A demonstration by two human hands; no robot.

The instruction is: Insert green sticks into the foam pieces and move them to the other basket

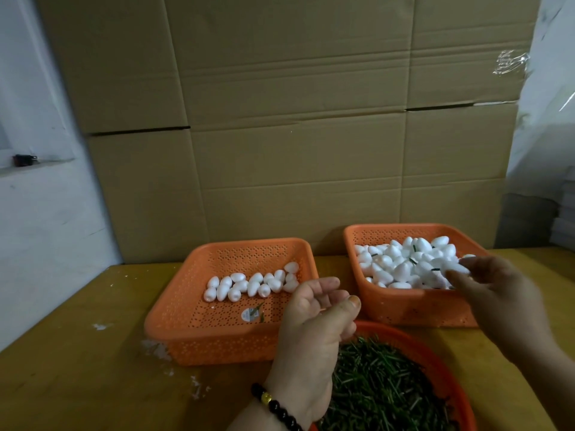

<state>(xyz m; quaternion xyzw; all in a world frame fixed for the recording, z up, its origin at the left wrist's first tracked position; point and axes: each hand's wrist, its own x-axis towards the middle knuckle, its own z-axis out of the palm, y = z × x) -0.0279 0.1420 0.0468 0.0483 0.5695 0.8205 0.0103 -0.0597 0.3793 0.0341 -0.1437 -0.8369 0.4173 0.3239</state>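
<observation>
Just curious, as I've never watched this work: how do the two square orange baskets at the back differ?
The left basket holds a thin row of plain white foam pieces, with much bare floor. The right basket is heaped with foam pieces, some showing green sticks. The left sits nearer; the right sits farther back, under the right hand. Both are perforated orange plastic on the same table.

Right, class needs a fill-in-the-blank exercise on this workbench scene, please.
1. Both square baskets are coloured ____.
2. The foam pieces in the left basket lie in a row; the fuller pile is in the ____ basket.
3. The round basket nearest the person holds green ____.
4. A beaded bracelet sits on the ____ wrist.

Missing words: orange; right; sticks; left
</observation>
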